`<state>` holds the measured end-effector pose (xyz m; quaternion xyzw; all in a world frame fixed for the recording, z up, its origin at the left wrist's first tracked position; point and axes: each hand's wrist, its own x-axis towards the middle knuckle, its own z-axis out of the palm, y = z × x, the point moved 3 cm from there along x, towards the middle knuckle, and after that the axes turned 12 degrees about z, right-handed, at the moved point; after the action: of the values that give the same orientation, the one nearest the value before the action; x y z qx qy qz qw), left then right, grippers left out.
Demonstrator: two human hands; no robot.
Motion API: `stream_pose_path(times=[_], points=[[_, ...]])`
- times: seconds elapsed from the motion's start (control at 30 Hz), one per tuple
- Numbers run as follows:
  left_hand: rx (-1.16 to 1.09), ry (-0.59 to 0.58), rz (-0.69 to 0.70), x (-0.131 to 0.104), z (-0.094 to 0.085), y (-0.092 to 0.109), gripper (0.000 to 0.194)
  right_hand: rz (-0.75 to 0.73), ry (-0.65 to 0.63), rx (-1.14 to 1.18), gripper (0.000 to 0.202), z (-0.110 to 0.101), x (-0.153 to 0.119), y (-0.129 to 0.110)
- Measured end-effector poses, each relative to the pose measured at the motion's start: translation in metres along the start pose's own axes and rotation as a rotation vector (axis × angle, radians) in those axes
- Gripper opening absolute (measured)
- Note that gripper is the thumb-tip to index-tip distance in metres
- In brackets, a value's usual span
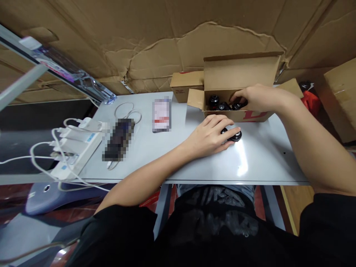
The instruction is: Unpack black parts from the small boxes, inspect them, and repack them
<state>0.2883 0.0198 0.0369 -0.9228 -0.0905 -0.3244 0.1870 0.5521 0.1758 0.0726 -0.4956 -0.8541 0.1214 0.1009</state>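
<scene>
On the grey tabletop, my left hand [215, 133] curls over a small black round part [236, 135] with a shiny centre, fingers closed around it and partly covering it. An opened cardboard box [244, 116] with red print stands just behind, its lid flap raised. Inside lie several black knob-like parts [214, 100]. My right hand [251, 98] reaches in over the box's right side, its bent fingers closed on another black part [240, 104]; the fingertips are partly hidden.
Behind the open box stands a smaller carton [185, 83]. Left of my hands lie two blurred phones, one pale-screened [161, 115] and one dark [119, 140]. Further left are a white power strip [80, 148] with cables and a plastic bottle [69, 70]. A large carton [342, 100] stands right.
</scene>
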Motion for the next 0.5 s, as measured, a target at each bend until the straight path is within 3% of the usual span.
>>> stream_pose_path(times=[0.03,0.07,0.13,0.27,0.37,0.5], points=[[-0.01,-0.002,-0.012,-0.002,0.0,-0.002,0.036,0.069,-0.187,-0.074,0.045,-0.001,-0.001,-0.007],[-0.024,-0.001,-0.03,-0.005,-0.001,-0.004,0.039,0.131,-0.261,-0.118,0.055,-0.007,-0.004,-0.014],[-0.058,0.004,-0.093,-0.013,-0.003,-0.012,0.049,0.214,-0.289,-0.141,0.062,-0.026,-0.012,-0.032],[-0.128,-0.004,-0.24,-0.033,-0.007,-0.032,0.069,0.229,-0.129,-0.068,0.074,-0.065,-0.036,-0.061],[-0.12,0.026,-0.269,-0.042,-0.009,-0.04,0.075,0.158,0.004,-0.059,0.064,-0.088,-0.054,-0.08],[-0.076,0.04,-0.262,-0.043,-0.01,-0.041,0.069,-0.009,-0.065,-0.037,0.039,-0.095,-0.069,-0.103]])
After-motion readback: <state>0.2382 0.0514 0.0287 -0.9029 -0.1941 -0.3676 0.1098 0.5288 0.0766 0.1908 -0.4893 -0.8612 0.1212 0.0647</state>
